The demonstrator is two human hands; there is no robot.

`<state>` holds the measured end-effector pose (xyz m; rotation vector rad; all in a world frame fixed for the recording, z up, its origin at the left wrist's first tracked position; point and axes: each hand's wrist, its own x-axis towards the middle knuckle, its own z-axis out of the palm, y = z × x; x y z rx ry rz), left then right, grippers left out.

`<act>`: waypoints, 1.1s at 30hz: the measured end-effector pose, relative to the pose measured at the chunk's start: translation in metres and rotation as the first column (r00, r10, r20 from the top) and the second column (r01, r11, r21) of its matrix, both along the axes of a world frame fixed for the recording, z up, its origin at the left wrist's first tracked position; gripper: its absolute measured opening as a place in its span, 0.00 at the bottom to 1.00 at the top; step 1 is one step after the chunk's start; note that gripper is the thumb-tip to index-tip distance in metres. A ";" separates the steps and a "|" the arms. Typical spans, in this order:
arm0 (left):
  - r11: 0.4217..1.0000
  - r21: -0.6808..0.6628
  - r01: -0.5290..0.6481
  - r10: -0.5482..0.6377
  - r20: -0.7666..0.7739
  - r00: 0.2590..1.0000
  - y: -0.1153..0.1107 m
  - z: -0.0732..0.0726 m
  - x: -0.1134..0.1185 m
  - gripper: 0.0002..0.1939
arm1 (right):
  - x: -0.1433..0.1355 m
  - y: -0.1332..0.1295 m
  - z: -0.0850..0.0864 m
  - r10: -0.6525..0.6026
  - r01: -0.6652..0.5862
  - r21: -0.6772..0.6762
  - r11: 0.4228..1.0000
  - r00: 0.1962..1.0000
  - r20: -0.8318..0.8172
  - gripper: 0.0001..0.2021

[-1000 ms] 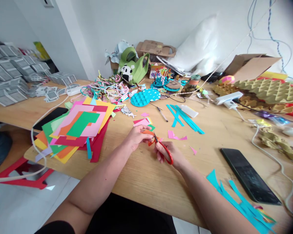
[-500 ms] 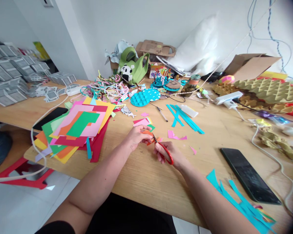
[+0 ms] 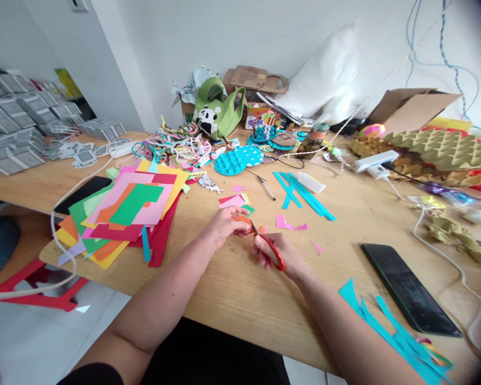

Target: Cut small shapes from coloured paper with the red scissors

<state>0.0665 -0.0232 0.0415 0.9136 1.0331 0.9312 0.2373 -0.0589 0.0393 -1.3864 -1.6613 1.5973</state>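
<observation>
My left hand (image 3: 229, 223) pinches a small piece of orange paper (image 3: 242, 218) above the wooden table. Red-handled scissors (image 3: 276, 252) are in my right hand (image 3: 270, 250), with the blades at the paper's right edge. An orange scrap (image 3: 261, 229) shows just behind the blades; whether it is joined to the held piece I cannot tell. Beyond my left hand lie small pink, yellow and green paper pieces (image 3: 233, 200). Pink offcuts (image 3: 289, 222) rest to the right of the scissors.
A pile of coloured paper sheets (image 3: 136, 206) lies on the left. Blue strips (image 3: 304, 195) and a pen (image 3: 266, 188) are ahead. A black phone (image 3: 409, 289) and blue scraps (image 3: 401, 337) lie at right, near a white cable (image 3: 420, 230). A green panda bag (image 3: 220, 109) stands behind.
An orange bit that hung under the blades between my hands no longer shows there. Both hands have stayed nearly in place.
</observation>
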 end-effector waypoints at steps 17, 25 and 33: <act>1.000 -0.008 0.003 -0.003 0.020 1.000 0.001 -0.003 0.000 0.21 | 0.000 0.000 0.000 -0.001 0.001 0.009 1.000 1.000 -0.001 0.27; 1.000 -0.010 0.011 -0.010 0.031 0.999 0.002 -0.004 0.000 0.22 | 0.001 0.001 -0.003 0.009 -0.009 0.014 1.000 1.000 -0.012 0.27; 1.000 -0.016 0.013 -0.013 0.033 0.999 0.001 -0.003 0.000 0.21 | 0.001 0.001 -0.003 0.005 -0.005 0.010 1.000 1.000 -0.019 0.26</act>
